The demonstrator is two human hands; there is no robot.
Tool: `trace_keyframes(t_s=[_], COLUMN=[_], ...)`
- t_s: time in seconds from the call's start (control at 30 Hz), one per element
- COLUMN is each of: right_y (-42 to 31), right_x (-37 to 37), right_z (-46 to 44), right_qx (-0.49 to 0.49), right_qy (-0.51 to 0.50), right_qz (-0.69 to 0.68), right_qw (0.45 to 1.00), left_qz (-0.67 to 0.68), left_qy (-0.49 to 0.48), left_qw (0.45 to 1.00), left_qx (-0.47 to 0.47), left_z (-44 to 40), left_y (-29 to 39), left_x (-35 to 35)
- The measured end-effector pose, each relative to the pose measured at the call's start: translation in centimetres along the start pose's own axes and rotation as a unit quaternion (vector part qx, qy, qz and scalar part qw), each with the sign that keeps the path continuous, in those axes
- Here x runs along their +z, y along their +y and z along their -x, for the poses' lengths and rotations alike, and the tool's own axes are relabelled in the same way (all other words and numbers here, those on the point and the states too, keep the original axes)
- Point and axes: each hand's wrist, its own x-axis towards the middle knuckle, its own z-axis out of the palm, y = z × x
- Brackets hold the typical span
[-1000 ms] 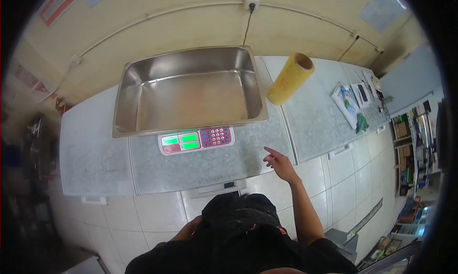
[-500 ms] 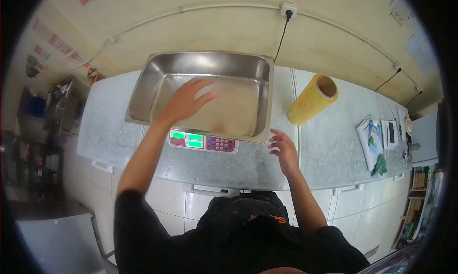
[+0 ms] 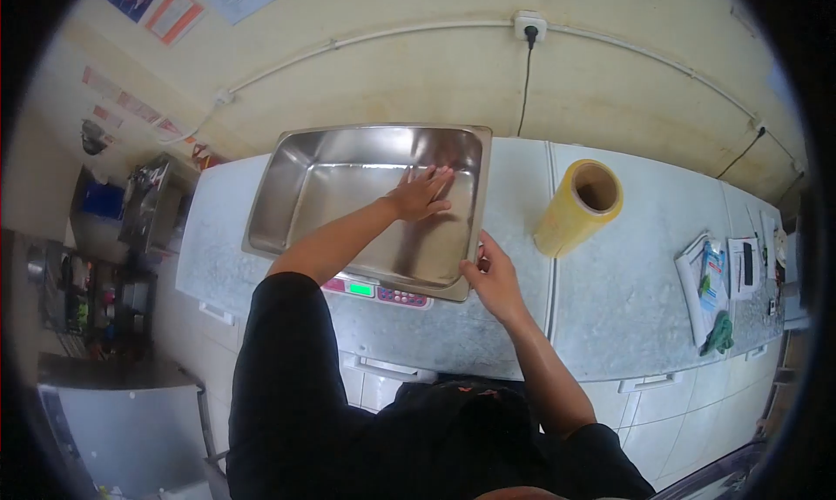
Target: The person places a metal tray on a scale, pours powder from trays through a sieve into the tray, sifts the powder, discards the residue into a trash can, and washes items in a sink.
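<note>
A deep rectangular steel pan rests on a pink and white scale with a lit green display, and the pan covers most of the scale. My left hand is spread out inside the pan, towards its right end, with nothing held. At the pan's front right corner, my right hand grips the rim between thumb and fingers. To the right of the pan, a yellow roll of film with a hollow core stands on the grey worktop.
Farther right on the worktop lie a white cloth or bag, a green cloth and a white device with a dark strip. A black cable hangs from a wall socket behind. Shelves and a steel sink unit are at the far left.
My left hand came up from my side and reached into the pan. My right hand moved to the pan's right rim and closed on it. The view shifted as well.
</note>
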Motion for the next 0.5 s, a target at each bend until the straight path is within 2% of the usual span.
trace_keyframes(t_s=[0.07, 0.13, 0.2, 0.27, 0.33, 0.37, 0.4, 0.43, 0.47, 0.5], right_y=[0.3, 1.0, 0.0, -0.7, 3.8, 6.3, 9.3, 13.7, 15.5, 16.6], right_x=[0.1, 0.5, 1.0, 0.2, -0.3, -0.1, 0.3, 0.8, 1.8, 3.2], right_z=[-0.1, 0.0, 0.4, 1.0, 2.0, 2.4, 2.8, 3.3, 3.7, 4.0], right_qx=[-0.009, -0.01, -0.013, 0.119, 0.12, 0.106, 0.09, 0.096, 0.103, 0.058], right_qy=[-0.012, 0.02, 0.014, 0.083, 0.1, 0.094, 0.085, 0.059, 0.063, 0.012], right_qz=[0.002, -0.012, -0.035, -0.164, -0.161, -0.07, 0.021, 0.054, 0.057, 0.127], right_qw=[1.0, 1.0, 0.999, 0.976, 0.975, 0.987, 0.992, 0.992, 0.991, 0.99], left_qz=[0.019, 0.036, 0.034, 0.144, 0.22, 0.245, 0.268, 0.329, 0.299, 0.357], left_qy=[0.005, -0.025, 0.004, 0.099, 0.091, 0.124, 0.197, 0.288, 0.377, 0.48], left_qw=[1.0, 0.999, 0.999, 0.977, 0.97, 0.961, 0.941, 0.897, 0.874, 0.792], left_qx=[-0.014, -0.018, -0.015, 0.118, 0.045, -0.009, -0.062, -0.065, -0.077, -0.123], left_z=[0.3, 0.9, 2.1, 2.9, 8.7, 12.4, 15.7, 18.9, 22.3, 25.4], left_y=[0.3, 0.7, -0.7, -3.2, -0.3, 1.3, 1.8, 2.3, 2.2, 2.5], left_x=[-1.4, -2.9, -3.8, -3.8, -11.4, -14.8, -16.5, -17.4, -17.9, -17.2])
